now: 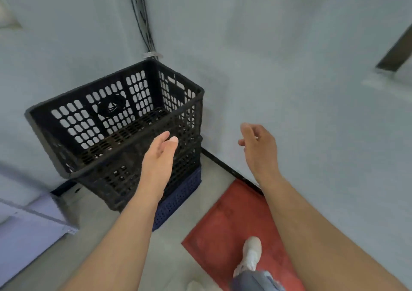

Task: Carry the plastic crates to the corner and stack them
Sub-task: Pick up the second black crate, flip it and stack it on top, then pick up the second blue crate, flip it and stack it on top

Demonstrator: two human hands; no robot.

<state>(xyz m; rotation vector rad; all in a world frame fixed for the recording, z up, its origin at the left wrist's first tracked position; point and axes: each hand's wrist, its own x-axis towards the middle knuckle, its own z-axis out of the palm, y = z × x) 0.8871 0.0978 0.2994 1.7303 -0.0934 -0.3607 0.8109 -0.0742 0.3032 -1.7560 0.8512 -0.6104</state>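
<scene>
A black perforated plastic crate (73, 121) sits in the room's corner on top of a dark blue crate (178, 198), of which only the lower right part shows. The black crate holds nothing. My left hand (159, 157) hovers in front of the black crate's near right wall, fingers apart, holding nothing. My right hand (258, 148) hangs in the air to the right of the stack, clear of it, with loosely curled fingers and nothing in it.
Pale walls meet behind the stack, with black cables (140, 16) running down the corner. A red mat (225, 228) lies on the floor at the right, my white shoe (250, 255) on it. A lilac cabinet or box (24, 230) stands at the lower left.
</scene>
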